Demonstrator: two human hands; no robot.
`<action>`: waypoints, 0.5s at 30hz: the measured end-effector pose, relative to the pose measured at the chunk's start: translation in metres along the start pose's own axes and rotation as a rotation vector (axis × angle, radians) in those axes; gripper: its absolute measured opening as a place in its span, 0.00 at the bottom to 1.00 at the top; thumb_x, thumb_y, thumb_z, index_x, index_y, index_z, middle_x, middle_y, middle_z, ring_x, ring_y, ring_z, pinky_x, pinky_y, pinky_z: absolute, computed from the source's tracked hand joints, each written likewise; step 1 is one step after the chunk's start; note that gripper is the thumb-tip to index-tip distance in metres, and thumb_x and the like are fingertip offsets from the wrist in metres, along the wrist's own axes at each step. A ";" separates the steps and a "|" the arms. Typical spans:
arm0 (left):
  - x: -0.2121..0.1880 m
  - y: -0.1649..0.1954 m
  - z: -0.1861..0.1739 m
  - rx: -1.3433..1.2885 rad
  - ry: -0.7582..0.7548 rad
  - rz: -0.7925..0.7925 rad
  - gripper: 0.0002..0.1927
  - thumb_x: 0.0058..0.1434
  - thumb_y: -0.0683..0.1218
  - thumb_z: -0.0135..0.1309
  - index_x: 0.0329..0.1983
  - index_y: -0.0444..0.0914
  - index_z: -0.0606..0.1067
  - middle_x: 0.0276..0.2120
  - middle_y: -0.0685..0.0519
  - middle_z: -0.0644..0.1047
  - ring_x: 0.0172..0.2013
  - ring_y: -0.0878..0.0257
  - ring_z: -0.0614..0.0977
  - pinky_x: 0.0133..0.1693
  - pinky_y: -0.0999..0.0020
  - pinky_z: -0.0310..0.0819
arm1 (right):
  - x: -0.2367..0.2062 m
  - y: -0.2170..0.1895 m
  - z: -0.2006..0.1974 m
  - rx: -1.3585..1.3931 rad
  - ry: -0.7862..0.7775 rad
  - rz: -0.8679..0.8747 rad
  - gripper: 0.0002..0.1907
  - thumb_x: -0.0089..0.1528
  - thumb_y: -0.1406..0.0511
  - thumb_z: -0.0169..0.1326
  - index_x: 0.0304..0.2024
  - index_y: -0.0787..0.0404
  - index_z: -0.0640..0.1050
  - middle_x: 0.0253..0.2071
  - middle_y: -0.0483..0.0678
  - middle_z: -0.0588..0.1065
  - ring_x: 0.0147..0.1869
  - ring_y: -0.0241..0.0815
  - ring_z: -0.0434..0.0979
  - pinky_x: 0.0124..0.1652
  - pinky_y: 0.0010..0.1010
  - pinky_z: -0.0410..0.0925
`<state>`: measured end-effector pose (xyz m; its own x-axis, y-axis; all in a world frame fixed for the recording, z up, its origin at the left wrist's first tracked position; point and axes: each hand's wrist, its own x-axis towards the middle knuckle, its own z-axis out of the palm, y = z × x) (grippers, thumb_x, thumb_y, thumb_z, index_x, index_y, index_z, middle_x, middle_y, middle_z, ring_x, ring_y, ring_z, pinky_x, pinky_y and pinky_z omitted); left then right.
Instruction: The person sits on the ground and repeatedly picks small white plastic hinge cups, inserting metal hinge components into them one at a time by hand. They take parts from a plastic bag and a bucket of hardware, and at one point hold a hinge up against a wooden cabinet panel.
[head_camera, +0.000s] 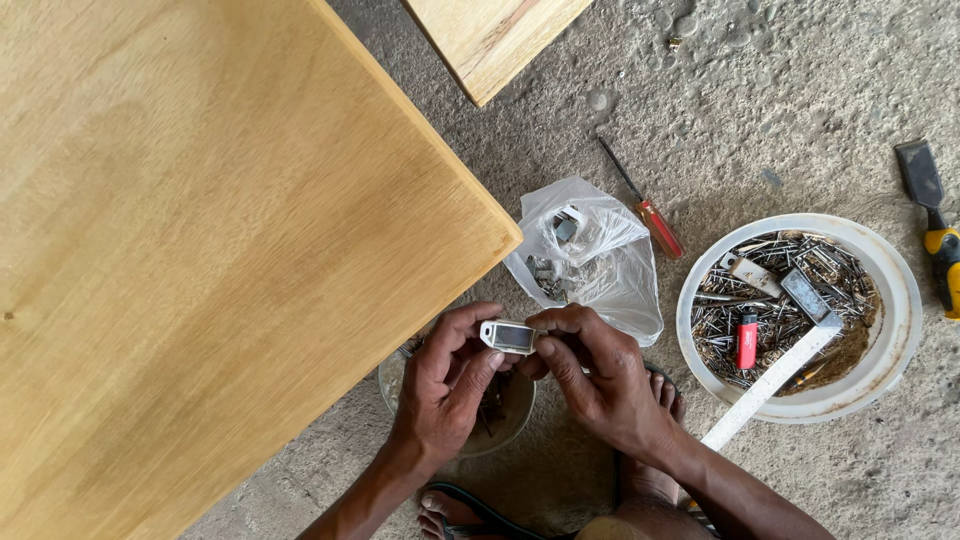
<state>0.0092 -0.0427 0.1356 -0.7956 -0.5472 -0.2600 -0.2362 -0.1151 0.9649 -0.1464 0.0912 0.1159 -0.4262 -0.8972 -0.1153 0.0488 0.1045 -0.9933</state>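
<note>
Between my fingertips sat a small white catch (508, 336), pinched at one end by my left hand (447, 385) and at the other by my right hand (592, 375), right off the corner of the wooden panel (200, 230). Under my hands was a small bowl (500, 420) on the concrete floor (750, 90). Just past them lay a clear plastic bag (600, 260) of hardware, a red-handled screwdriver (645, 205), and a white bowl (895, 300) full of nails.

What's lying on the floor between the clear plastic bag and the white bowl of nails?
In the head view, a red-handled screwdriver lies on the concrete between the plastic bag and the white bowl, its handle close beside the bag.
</note>
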 end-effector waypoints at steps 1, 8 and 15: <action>0.001 -0.001 0.000 -0.018 -0.004 -0.014 0.20 0.71 0.44 0.49 0.64 0.33 0.68 0.42 0.49 0.81 0.42 0.64 0.83 0.45 0.68 0.81 | -0.001 0.001 0.000 0.036 -0.001 0.039 0.10 0.69 0.69 0.49 0.51 0.68 0.73 0.37 0.53 0.81 0.39 0.39 0.87 0.38 0.30 0.82; 0.000 -0.004 -0.003 -0.139 -0.018 -0.040 0.19 0.71 0.43 0.51 0.64 0.32 0.69 0.44 0.49 0.79 0.47 0.63 0.80 0.51 0.66 0.78 | -0.001 0.020 -0.002 0.380 -0.051 0.137 0.10 0.69 0.66 0.48 0.51 0.64 0.74 0.41 0.52 0.80 0.41 0.40 0.85 0.42 0.32 0.83; -0.002 0.019 -0.011 0.158 0.010 0.294 0.22 0.65 0.39 0.56 0.63 0.37 0.71 0.50 0.48 0.77 0.47 0.61 0.79 0.51 0.65 0.76 | 0.015 -0.026 -0.027 0.650 -0.103 0.347 0.04 0.67 0.72 0.52 0.43 0.68 0.71 0.42 0.55 0.78 0.48 0.49 0.84 0.49 0.42 0.79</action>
<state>0.0125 -0.0530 0.1550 -0.8369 -0.5465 0.0303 -0.0811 0.1785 0.9806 -0.1779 0.0868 0.1406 -0.2043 -0.8978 -0.3901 0.7031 0.1426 -0.6966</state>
